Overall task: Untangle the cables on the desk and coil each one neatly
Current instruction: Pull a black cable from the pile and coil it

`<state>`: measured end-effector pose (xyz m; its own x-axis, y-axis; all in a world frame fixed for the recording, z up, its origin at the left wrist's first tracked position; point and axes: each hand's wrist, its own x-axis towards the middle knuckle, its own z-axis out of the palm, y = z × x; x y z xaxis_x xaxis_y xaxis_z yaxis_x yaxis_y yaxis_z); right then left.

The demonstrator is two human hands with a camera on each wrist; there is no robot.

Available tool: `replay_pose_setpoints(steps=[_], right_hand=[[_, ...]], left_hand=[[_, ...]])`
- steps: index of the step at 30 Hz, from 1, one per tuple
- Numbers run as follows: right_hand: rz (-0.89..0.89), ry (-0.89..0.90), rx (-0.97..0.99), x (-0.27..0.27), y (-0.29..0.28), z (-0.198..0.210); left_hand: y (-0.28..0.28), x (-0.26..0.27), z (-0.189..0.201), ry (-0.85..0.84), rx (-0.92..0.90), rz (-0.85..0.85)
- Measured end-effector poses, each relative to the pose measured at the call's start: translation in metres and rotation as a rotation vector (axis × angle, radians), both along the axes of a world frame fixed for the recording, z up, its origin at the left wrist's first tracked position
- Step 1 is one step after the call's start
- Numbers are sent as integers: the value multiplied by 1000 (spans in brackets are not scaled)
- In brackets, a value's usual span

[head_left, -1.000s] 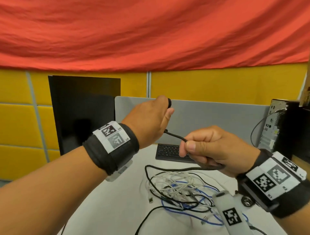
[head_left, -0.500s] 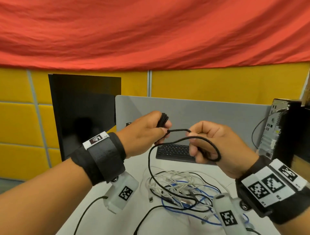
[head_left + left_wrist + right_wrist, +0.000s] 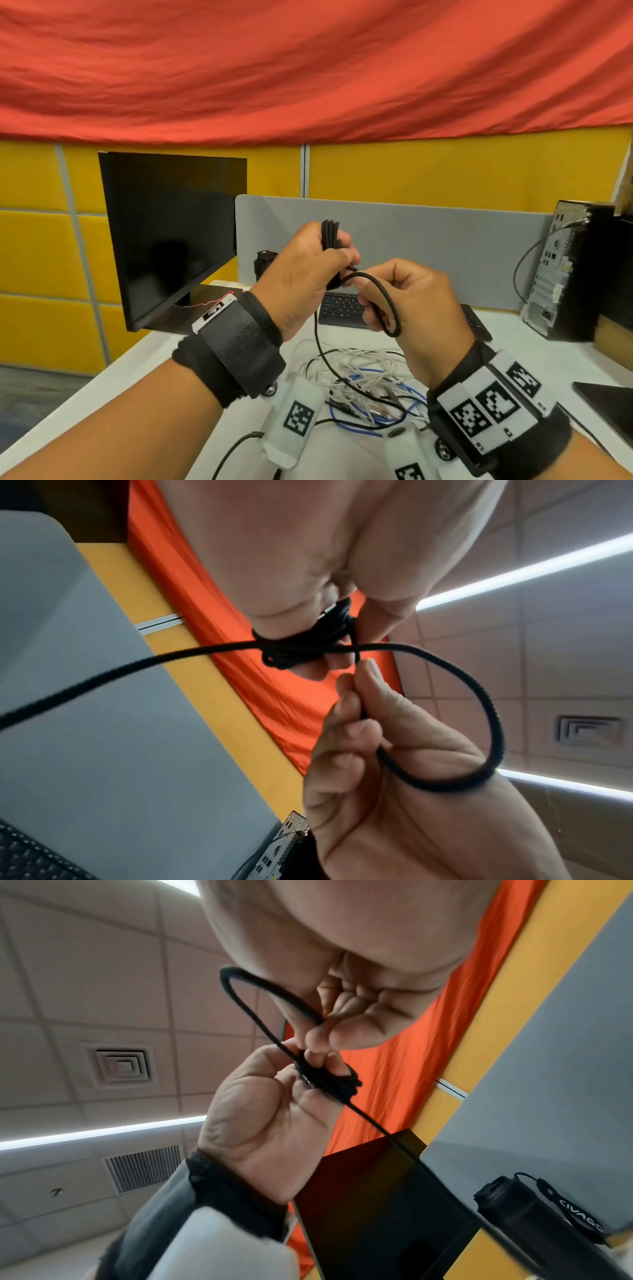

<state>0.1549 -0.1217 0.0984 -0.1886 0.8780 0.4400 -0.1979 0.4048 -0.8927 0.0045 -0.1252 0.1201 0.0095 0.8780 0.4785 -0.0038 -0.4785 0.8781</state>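
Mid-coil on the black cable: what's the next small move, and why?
Probably carry the right hand up and lay its loop onto the bundle in the left hand, then slide back for more slack. The left hand grips several finished turns of the black cable, the right pinches one fresh loop beside them, and the tail still hangs down into the tangled cables.

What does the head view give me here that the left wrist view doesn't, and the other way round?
Only the head view shows the tangled pile of white, blue and black cables on the desk, the monitor and the keyboard. Only the left wrist view shows the ceiling lights and the air vent. Both show the left hand gripping the black cable coil and the right hand holding a loop of it.
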Motion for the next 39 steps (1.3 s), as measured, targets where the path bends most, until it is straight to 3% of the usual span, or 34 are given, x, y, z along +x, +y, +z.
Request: replay_pose_setpoints(steps=[6,11,15,19,22,25,29,32,36,39], right_hand=[[76,-177,-45,-5,-5,-11],[29,-26,-43,-5,-4,-15],[24,-103,-12,-3,-3,-13],[-117,-62,99,16,8,8],[-142,-271,195,17,14,22],[-146,-422,200,11,16,28],[-82,-302,117,11,17,28],[-22,-164,77,11,15,24],[272,176,-179,17,13,19],[559,164,-261,30,14,24]], left_hand=[[-3,1,-13,10,-84,-87],[1,1,-9,-5,-49,-97],[7,-5,-11,219,23,7],[11,-16,-14,555,125,141],[9,-14,-16,773,268,191],[6,-9,-13,856,345,214],[4,-5,-9,875,333,186],[0,-2,-3,728,192,120],[-6,-3,5,581,81,20],[-9,-6,5,639,121,10]])
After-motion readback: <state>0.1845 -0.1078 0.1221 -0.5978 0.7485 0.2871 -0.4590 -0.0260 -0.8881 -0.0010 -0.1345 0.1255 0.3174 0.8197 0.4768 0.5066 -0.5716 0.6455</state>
